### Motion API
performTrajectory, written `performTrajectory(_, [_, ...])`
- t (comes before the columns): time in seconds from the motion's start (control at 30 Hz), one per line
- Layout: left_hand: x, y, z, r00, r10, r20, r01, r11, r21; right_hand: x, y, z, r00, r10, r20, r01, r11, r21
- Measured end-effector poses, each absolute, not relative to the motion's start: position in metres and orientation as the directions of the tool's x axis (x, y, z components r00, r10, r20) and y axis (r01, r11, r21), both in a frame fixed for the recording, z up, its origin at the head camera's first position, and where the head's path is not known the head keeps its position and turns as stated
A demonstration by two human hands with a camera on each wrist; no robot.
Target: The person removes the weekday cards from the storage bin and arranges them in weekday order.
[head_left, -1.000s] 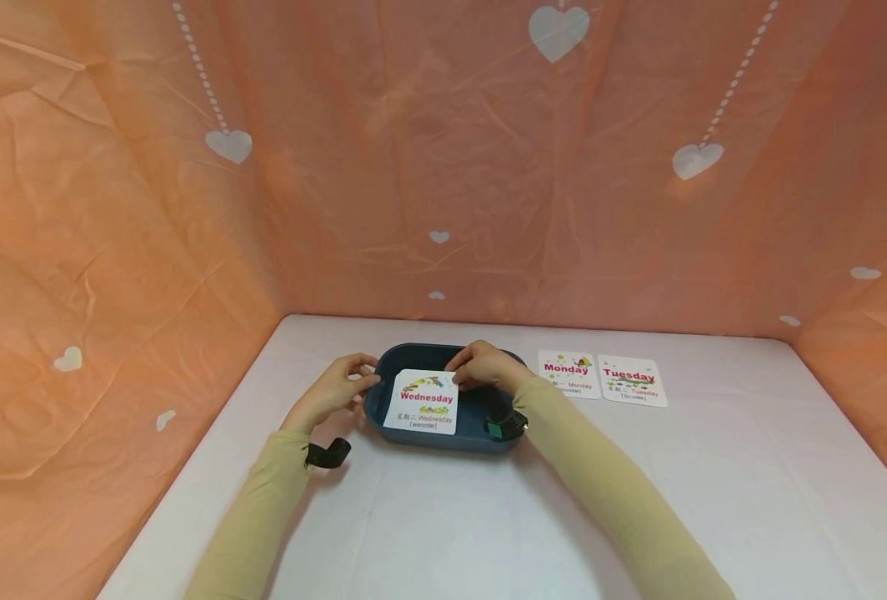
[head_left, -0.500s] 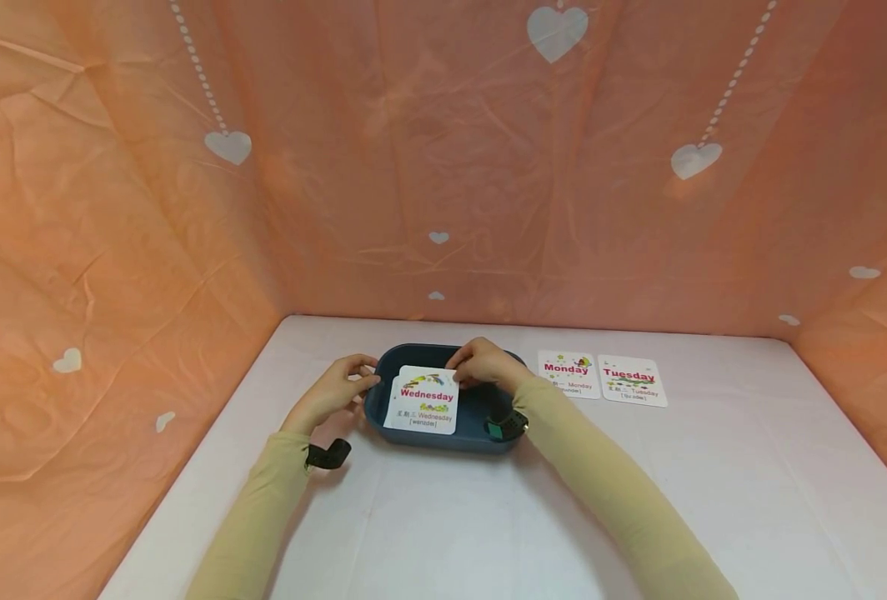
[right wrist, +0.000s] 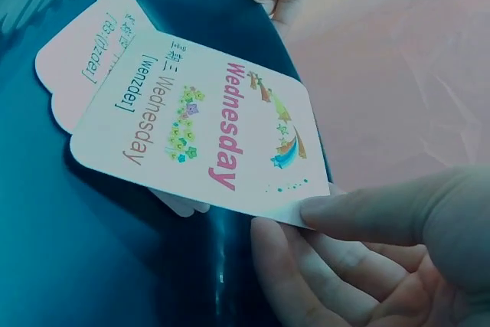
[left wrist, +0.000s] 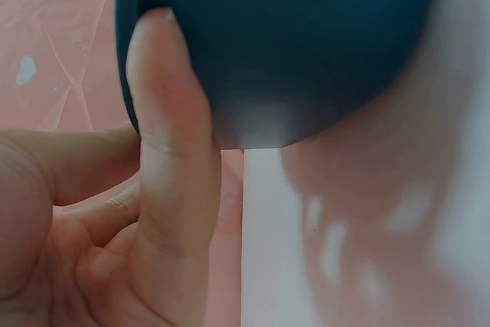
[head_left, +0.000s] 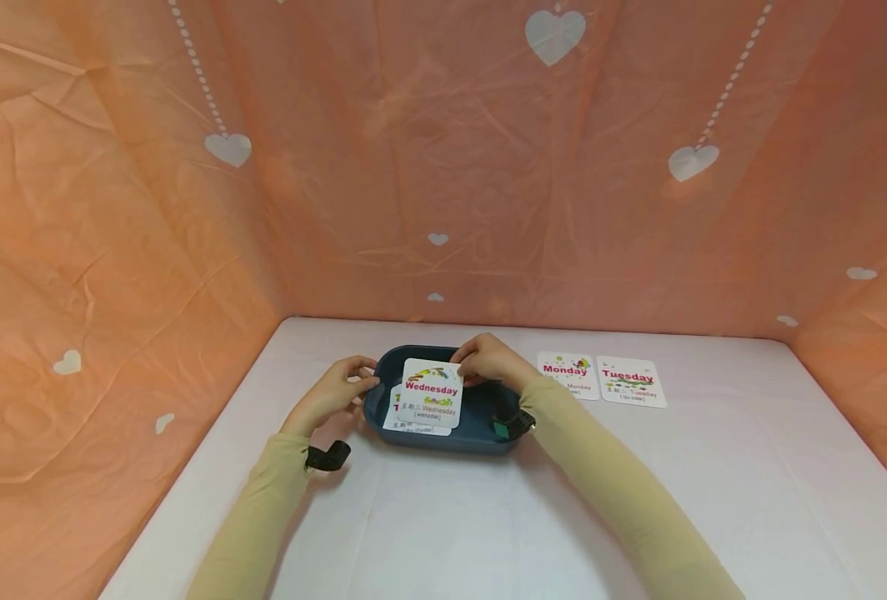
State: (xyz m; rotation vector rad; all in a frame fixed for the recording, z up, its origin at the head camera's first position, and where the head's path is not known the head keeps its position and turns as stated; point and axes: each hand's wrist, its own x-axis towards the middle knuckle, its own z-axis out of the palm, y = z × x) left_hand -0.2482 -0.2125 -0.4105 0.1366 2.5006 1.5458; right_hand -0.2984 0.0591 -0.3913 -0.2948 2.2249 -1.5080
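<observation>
One white square "Wednesday" card, pinched by fingers of the right hand, overlaps other white cards in a dark-blue oval plastic tray near the white surface's far edge, rim clamped by fingers of the left hand, seemingly for steadiness.

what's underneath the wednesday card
Below the Wednesday card, other cards partly show inside the blue tray. Most of their faces are covered, so their exact number can't be told.

Head view forward-down, wrist views close — all sharing tray
</observation>
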Motion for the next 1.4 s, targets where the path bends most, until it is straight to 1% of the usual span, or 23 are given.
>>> performTrajectory(0.27, [-0.249, -0.213, -0.412, -0.976, 0.181, -0.121, -0.027, 0.449, 0.893, -0.295, 0.073, -0.381, -0.877, -0.441, -0.19, 0.02, 0.363, -0.932])
performTrajectory(0.57, [-0.25, -0.214, -0.412, -0.974, 0.193, -0.118, -0.02, 0.448, 0.894, -0.295, 0.093, -0.368, -0.892, -0.43, -0.143, 0.001, 0.315, -0.949])
performTrajectory(0.9, [-0.249, -0.214, -0.414, -0.973, 0.19, -0.13, -0.034, 0.441, 0.897, -0.292, 0.127, -0.347, -0.933, -0.346, -0.098, -0.024, 0.333, -0.943])
performTrajectory(1.07, [-0.248, -0.213, -0.415, -0.972, 0.195, -0.131, -0.035, 0.431, 0.902, -0.291, 0.151, -0.34, -0.95, -0.296, -0.097, -0.011, 0.341, -0.94])
performTrajectory(1.4, [-0.247, -0.212, -0.412, -0.972, 0.198, -0.128, -0.03, 0.436, 0.899, -0.289, 0.199, -0.349, -0.975, -0.21, -0.075, -0.009, 0.372, -0.928])
